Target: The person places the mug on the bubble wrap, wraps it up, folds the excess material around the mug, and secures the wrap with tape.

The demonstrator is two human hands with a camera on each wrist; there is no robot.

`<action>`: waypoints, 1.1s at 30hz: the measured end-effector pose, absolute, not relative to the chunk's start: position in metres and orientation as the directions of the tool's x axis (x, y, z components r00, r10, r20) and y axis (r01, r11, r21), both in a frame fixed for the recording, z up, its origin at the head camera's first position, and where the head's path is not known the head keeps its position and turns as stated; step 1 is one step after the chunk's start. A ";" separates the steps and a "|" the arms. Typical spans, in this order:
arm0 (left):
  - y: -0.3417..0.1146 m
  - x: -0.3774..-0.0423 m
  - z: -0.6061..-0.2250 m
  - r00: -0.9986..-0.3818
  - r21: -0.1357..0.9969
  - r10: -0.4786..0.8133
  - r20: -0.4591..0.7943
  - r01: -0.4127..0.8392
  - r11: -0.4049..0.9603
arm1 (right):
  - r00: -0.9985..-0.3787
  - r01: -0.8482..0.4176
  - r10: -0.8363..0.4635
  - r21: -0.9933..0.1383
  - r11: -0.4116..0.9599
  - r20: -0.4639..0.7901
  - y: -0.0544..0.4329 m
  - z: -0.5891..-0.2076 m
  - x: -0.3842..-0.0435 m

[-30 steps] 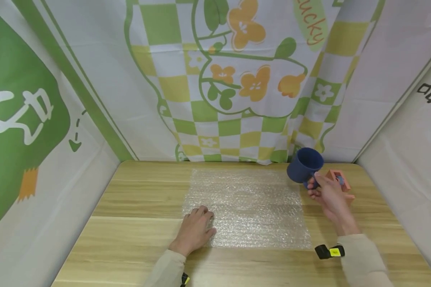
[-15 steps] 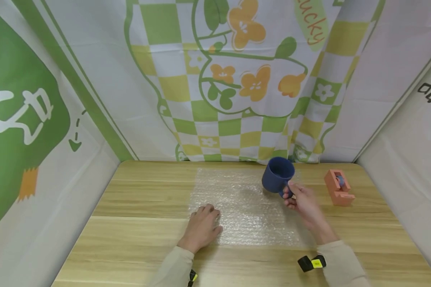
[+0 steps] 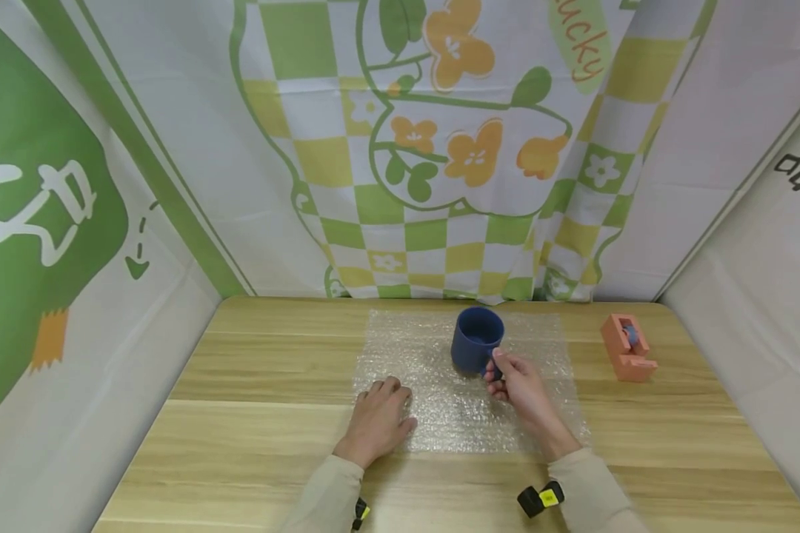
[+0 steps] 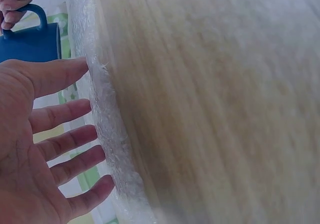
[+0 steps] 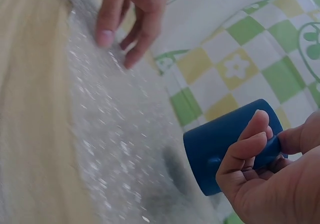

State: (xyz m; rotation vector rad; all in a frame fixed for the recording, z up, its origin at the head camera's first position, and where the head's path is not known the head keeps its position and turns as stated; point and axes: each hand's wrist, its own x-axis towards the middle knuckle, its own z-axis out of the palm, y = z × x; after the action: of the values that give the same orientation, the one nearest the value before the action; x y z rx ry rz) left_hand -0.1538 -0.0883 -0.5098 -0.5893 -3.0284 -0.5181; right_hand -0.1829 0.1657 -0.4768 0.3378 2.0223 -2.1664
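A dark blue mug (image 3: 475, 342) is upright over the middle of a sheet of bubble wrap (image 3: 433, 422). My right hand (image 3: 521, 385) grips its handle, fingers curled through and thumb on top. In the right wrist view the mug (image 5: 225, 141) hangs close above the sheet, its shadow on the plastic. My left hand (image 3: 378, 418) rests with spread fingers on the left edge of the bubble wrap. The left wrist view shows that hand (image 4: 55, 139) with its fingertips right at the sheet and no object in the palm.
An orange tape dispenser (image 3: 629, 348) with a blue roll stands on the right of the wooden table (image 3: 240, 444). A checked, flowered curtain (image 3: 440, 244) hangs along the table's back edge, and white cloth walls rise at both sides.
My right hand has carried the mug leftward from near the tape dispenser to over the bubble wrap. The left hand has shifted slightly right, staying at the sheet's left edge.
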 end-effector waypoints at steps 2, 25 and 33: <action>-0.089 -0.154 -0.510 -0.929 0.313 0.362 0.071 0.366 0.876 | -0.962 0.266 0.043 -0.960 -0.085 -0.270 0.160 -0.481 -0.182; -0.092 -0.152 -0.513 -0.923 0.330 0.372 0.102 0.384 0.862 | -0.969 0.247 0.033 -0.967 0.062 -0.246 0.152 -0.496 -0.176; -0.091 -0.153 -0.513 -0.924 0.336 0.370 0.094 0.379 0.862 | -0.990 0.139 0.080 -0.902 0.410 -0.116 0.174 -0.488 -0.181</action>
State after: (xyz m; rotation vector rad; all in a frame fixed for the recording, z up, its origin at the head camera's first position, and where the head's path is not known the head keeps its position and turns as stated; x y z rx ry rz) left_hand -0.1528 -0.0913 -0.5133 -0.6050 -3.0058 -0.5515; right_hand -0.1812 0.1743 -0.4876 0.2013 2.5917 -1.6656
